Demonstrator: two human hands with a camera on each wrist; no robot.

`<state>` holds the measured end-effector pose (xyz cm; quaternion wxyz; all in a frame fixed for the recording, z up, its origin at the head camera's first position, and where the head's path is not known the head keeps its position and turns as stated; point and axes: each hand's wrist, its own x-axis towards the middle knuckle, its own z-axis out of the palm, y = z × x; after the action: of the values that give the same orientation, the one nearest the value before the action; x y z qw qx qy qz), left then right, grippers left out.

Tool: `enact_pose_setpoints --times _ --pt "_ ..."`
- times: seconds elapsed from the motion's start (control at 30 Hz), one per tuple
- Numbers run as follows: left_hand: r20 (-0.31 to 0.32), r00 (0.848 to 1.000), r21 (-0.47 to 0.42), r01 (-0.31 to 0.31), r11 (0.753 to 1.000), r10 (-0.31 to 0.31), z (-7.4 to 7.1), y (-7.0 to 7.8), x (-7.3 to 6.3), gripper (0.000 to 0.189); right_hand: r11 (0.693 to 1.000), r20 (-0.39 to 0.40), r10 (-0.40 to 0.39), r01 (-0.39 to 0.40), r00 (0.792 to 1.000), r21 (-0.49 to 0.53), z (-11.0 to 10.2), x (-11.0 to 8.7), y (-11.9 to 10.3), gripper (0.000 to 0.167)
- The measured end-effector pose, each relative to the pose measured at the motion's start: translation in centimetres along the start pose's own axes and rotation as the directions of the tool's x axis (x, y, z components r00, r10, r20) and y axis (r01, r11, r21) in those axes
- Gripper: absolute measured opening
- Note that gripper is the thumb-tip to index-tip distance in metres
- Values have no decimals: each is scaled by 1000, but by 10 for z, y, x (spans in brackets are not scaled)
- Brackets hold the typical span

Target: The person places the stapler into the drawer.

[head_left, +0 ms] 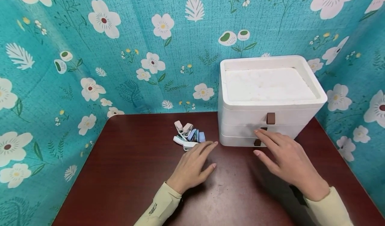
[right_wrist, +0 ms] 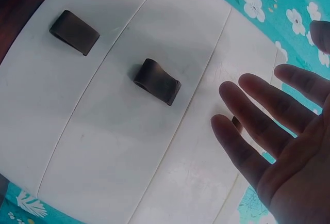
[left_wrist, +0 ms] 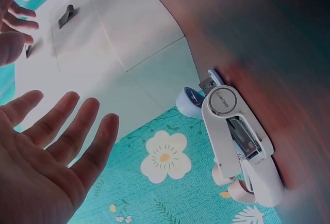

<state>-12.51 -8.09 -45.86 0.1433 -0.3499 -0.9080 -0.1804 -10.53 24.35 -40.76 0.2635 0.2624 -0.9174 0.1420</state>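
Observation:
A white three-drawer box (head_left: 237,119) stands at the back right, its drawers closed, with brown loop handles (head_left: 271,118) on the front. My right hand (head_left: 284,157) hovers before the lower drawers, fingers extended and holding nothing; in the head view it partly covers the middle handle (right_wrist: 157,82). To the left, my left hand (head_left: 190,169) is over the table beside a small pile of staplers, its fingers loosely spread and its palm bare. A white stapler (left_wrist: 219,136) lies nearest to that hand, with blue (head_left: 193,135) and pale pink (head_left: 187,129) ones behind it.
The dark red-brown table (head_left: 126,172) reaches back to a teal floral curtain (head_left: 126,52), which also hangs along both sides. A shallow recessed tray (head_left: 267,84) forms the top of the box. The stapler pile sits left of the box.

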Motion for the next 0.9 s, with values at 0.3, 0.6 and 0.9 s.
enact_pose_setpoints --times 0.3,0.6,0.9 --pt "-14 1000 -26 -16 1000 16 0 3 2 66 999 3 28 -28 1000 -21 -7 1 -1 71" --pt "-26 1000 -24 -14 1000 13 -5 2 3 65 999 -37 33 -33 999 -12 -17 5 1 79" --pt "-53 998 -26 -27 999 25 -7 2 4 65 999 -82 46 -47 996 -13 -22 3 5 80"
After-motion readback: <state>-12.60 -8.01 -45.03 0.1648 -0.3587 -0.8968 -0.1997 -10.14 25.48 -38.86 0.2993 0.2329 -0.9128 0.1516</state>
